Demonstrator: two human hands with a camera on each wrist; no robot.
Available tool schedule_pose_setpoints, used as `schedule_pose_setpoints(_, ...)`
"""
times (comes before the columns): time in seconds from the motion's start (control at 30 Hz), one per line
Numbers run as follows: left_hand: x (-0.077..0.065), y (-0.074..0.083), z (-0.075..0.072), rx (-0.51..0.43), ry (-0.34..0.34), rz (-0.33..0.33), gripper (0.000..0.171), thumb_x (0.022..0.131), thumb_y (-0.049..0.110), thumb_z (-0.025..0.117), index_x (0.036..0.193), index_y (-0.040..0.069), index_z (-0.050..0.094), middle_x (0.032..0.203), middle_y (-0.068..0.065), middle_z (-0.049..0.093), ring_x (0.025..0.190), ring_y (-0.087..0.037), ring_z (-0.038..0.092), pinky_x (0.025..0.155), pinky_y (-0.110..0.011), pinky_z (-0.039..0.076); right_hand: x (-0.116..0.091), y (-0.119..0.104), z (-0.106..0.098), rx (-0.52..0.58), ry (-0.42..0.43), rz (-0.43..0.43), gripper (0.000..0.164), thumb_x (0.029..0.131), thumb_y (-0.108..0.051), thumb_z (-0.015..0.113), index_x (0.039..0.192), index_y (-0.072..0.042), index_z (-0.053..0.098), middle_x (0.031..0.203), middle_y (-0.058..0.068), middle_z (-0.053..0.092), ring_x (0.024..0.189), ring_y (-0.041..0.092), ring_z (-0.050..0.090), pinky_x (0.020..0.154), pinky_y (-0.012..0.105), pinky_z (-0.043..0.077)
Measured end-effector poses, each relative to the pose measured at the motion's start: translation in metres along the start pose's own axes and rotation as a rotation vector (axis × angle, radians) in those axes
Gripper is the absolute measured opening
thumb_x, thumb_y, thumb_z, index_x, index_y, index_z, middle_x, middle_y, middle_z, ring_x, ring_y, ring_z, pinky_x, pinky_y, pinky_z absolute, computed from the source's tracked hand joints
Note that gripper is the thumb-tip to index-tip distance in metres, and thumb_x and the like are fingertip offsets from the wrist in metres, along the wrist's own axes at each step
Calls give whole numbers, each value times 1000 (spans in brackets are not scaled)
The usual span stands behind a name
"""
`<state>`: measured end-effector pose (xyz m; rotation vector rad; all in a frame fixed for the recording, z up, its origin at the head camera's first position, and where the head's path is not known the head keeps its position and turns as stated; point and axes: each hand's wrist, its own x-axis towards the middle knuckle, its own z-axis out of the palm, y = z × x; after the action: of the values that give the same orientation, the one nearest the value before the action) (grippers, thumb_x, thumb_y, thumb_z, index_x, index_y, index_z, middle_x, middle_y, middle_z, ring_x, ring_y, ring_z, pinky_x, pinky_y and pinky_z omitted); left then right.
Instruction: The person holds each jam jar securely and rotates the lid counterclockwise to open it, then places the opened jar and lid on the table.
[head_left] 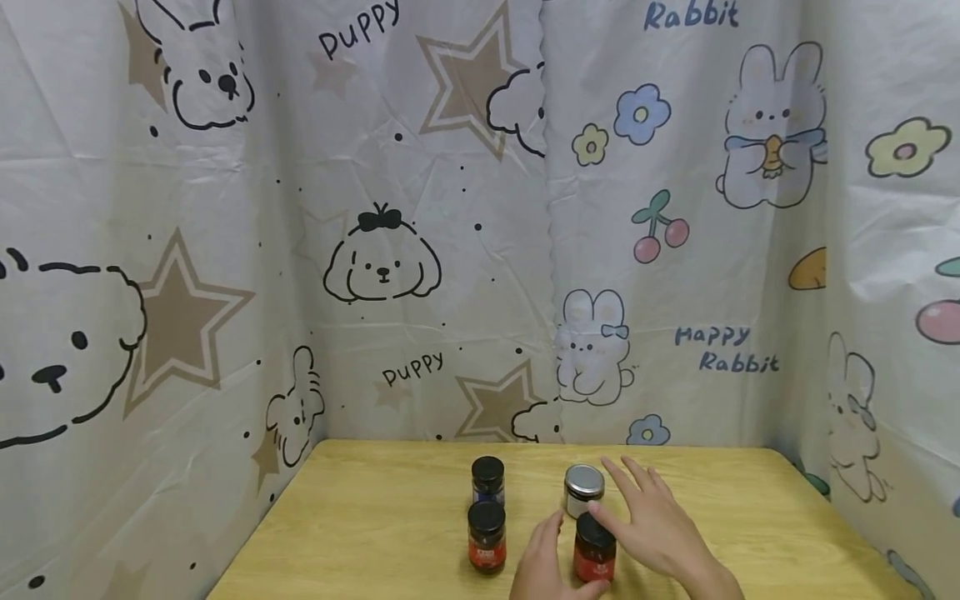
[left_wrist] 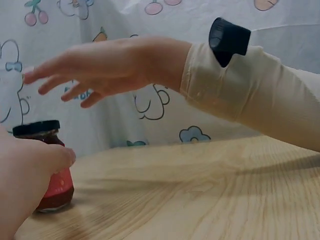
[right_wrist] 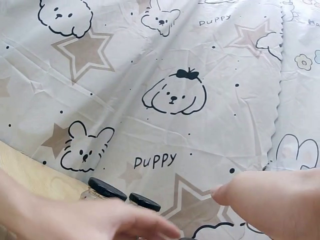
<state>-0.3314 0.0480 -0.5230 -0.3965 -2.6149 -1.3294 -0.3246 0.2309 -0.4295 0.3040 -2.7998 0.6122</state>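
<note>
On the bench, four lidded jars stand upright in two loose columns before a printed curtain. Left column: a blue-labelled jar at the back, a red-labelled left jar just in front of it. Right column: a silver-lidded jar at the back, a red-labelled right jar at the front.

Progress, as judged: the work appears to concern the placing of these jars, and a rough two-by-two grouping looks formed. Outstanding, it seems, is the red-labelled right jar, the only item attended from both sides; whether it needs shifting, lifting or merely leaving alone cannot be established.

Position relative to the grip: the red-labelled right jar stands between the two hands. The left grip lies at its left and near side, fingers parted from the thumb, with a gap visible beside the fingers; thumb contact near the base cannot be confirmed. No firm hold is evident. The right grip is raised at the jar's upper right, fingers extended and spread beside the silver-lidded jar, holding nothing; the left wrist view shows it above the black lid, apart from it.
</note>
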Motion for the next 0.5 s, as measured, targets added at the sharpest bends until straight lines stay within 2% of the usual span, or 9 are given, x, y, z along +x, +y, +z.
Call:
schedule_pose_setpoints(0.07, 6, -2, 10, -86, -32, -67, 101, 68, 55, 94, 142, -1, 54, 131, -18, 61, 115, -42, 62, 91, -62, 52, 0, 2, -2, 14, -12, 11, 82, 99, -71, 47, 158, -14, 44, 157, 30, 37, 139, 64, 28, 95, 82, 35)
schedule_pose_setpoints(0.17, 12, -3, 21, -190, -64, -116, 100, 65, 47, 98, 141, -1, 54, 129, -18, 61, 115, -45, 60, 93, -67, 49, -1, 5, -4, 36, -13, 10, 77, 102, -67, 43, 158, -15, 43, 157, 30, 36, 140, 61, 30, 96, 81, 35)
schedule_pose_setpoints(0.23, 15, -4, 25, -224, -72, -102, 95, 64, 44, 99, 138, 2, 56, 125, -12, 63, 114, -41, 61, 94, -66, 49, -1, 7, -6, 49, -13, 5, 74, 104, -65, 42, 158, -15, 44, 157, 30, 37, 140, 59, 32, 96, 80, 35)
schedule_pose_setpoints(0.37, 18, -7, 29, -270, -74, -54, 79, 65, 37, 100, 128, 10, 61, 111, 3, 67, 103, -25, 66, 92, -56, 53, 1, 9, -8, 57, -32, 4, 73, 104, -64, 45, 156, -14, 47, 155, 30, 39, 137, 59, 37, 94, 80, 37)
schedule_pose_setpoints(0.5, 20, -8, 28, -315, -70, -54, 65, 65, 26, 101, 117, 13, 64, 102, 7, 69, 93, -17, 67, 88, -50, 56, 4, 11, -8, 62, -56, 22, 74, 102, -66, 47, 153, -12, 52, 152, 31, 43, 133, 60, 41, 94, 80, 38)
